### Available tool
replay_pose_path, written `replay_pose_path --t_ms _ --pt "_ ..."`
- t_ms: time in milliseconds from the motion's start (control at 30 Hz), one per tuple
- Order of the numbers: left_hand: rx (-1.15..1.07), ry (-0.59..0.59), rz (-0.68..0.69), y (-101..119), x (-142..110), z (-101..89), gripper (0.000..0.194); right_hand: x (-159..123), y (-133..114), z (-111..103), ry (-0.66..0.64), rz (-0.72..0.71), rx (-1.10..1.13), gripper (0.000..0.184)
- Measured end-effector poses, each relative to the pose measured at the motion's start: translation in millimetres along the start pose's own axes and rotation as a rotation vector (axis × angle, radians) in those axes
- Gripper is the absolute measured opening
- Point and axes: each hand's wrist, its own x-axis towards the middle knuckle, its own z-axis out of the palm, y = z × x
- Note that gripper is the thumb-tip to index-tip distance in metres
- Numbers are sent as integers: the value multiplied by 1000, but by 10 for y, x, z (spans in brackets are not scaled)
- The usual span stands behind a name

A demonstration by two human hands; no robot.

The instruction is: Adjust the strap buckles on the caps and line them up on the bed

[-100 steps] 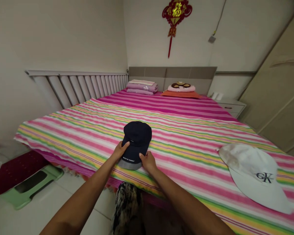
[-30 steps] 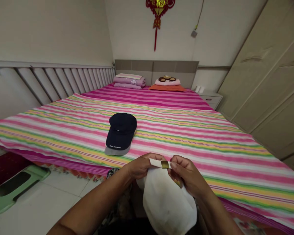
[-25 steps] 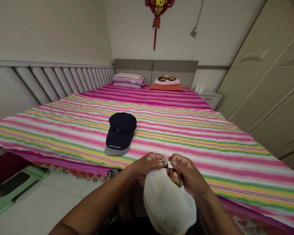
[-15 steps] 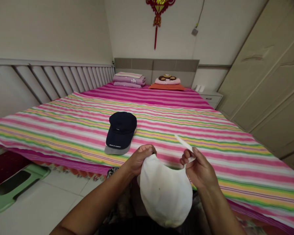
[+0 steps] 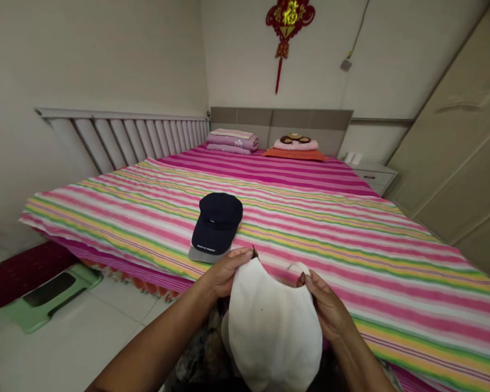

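Between both hands hangs a white cap (image 5: 275, 321), its curved back opening uppermost. My left hand (image 5: 228, 269) pinches the cap's left corner of that opening, where a small dark piece sticks up past the fingertips. At the right corner, my right hand (image 5: 324, 299) is closed on the cap, and a thin white strap (image 5: 300, 267) curls up beside its fingers. Beyond my left hand, a navy cap (image 5: 219, 220) with a grey brim edge and white lettering lies on the striped bedspread (image 5: 310, 218). The white cap's lower end runs out of the frame.
Folded purple bedding (image 5: 232, 142) and an orange pillow (image 5: 294, 154) with a pink one on top lie by the headboard (image 5: 310, 122). A slatted rail (image 5: 139, 136) borders the left. On the floor stands a green stool (image 5: 44, 310); a nightstand (image 5: 373, 175) is at the far right.
The strap's straight free end, which pointed up and left from my right hand, now bends in a small loop by the cap. My right hand has moved lower, and the view has shifted left.
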Motion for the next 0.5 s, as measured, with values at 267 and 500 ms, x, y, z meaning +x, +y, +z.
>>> replay_pose_path --t_ms 267,500 --pt "-22 -128 12 -92 -434 -572 47 297 -6 373 42 -32 104 26" --pt "-29 93 169 49 -517 -838 29 614 -68 668 -55 -72 -124 27"
